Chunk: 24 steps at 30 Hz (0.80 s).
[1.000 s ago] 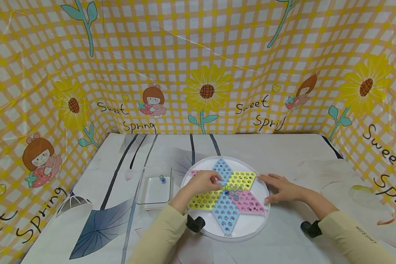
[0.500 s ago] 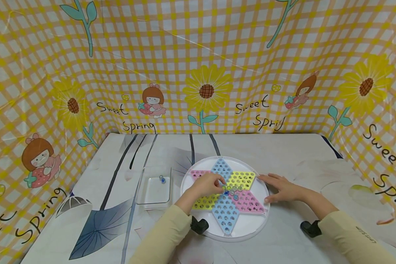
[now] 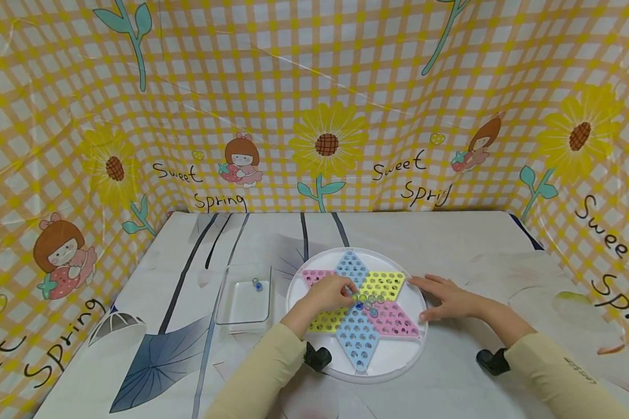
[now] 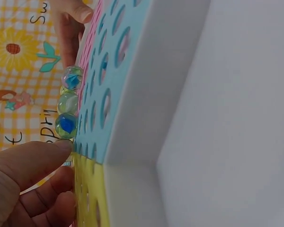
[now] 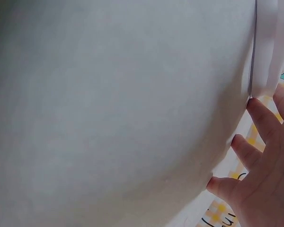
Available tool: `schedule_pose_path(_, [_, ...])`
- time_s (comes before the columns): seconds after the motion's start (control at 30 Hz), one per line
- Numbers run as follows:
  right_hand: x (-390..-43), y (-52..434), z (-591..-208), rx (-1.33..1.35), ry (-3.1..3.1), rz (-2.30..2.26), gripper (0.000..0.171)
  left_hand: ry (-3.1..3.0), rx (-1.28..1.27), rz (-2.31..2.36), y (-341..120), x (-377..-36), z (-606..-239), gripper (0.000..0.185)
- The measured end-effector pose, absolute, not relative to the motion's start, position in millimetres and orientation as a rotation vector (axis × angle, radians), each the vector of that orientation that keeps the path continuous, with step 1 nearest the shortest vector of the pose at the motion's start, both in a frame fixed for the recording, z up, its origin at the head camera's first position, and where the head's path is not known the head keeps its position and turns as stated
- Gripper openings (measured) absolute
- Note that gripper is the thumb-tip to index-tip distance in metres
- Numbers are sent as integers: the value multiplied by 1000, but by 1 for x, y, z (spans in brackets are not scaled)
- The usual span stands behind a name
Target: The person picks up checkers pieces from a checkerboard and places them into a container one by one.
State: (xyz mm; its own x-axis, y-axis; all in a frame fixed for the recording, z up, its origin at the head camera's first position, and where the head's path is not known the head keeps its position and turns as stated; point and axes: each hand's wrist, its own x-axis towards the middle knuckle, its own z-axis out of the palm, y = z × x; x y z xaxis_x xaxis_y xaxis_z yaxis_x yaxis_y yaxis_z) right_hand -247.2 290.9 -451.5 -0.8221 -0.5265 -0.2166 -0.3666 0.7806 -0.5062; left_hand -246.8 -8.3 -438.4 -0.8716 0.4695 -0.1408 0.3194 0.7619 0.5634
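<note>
Board: a round white plastic game board [image 3: 398, 361] with a six-pointed star of blue, yellow and pink perforated panels lies on the counter [image 3: 451, 244], near its front edge.
Marbles: a short row of clear glass marbles with coloured cores [image 3: 366, 299] sits in holes at the star's centre; the left wrist view shows three of them [image 4: 67, 103] standing proud of the panel.
Left hand: the left hand [image 3: 327, 293] is over the pink and yellow panels, its fingers [image 4: 35, 161] curled, with a tip touching the nearest marble in the row. Whether that marble is actually pinched I cannot tell.
Right hand: the right hand [image 3: 448, 298] lies flat on the board's right rim, fingers [image 5: 262, 124] straight and spread, holding nothing, seemingly steadying the board.
Tray: a clear square plastic tray [image 3: 238, 317] sits just left of the board with two marbles [image 3: 257, 284] at its far edge.
Risk: the marbles are smooth and round, so a loose pinch could let one slip and roll across the board. A nudge from the curled fingers could also knock the neighbours out of their holes.
Edges: the board's raised rim would likely catch a stray marble; the tray's low wall gives less margin.
Room: open counter lies behind the board and to both sides, closed in by the yellow checked flower-print backdrop [image 3: 314, 87].
</note>
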Motion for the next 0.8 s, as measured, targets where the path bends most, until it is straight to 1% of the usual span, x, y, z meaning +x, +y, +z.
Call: schedule_pose_path(0.8, [-246,290,-451,-688,2629,-644,83,2688,573,793,-8,-248,-443,15])
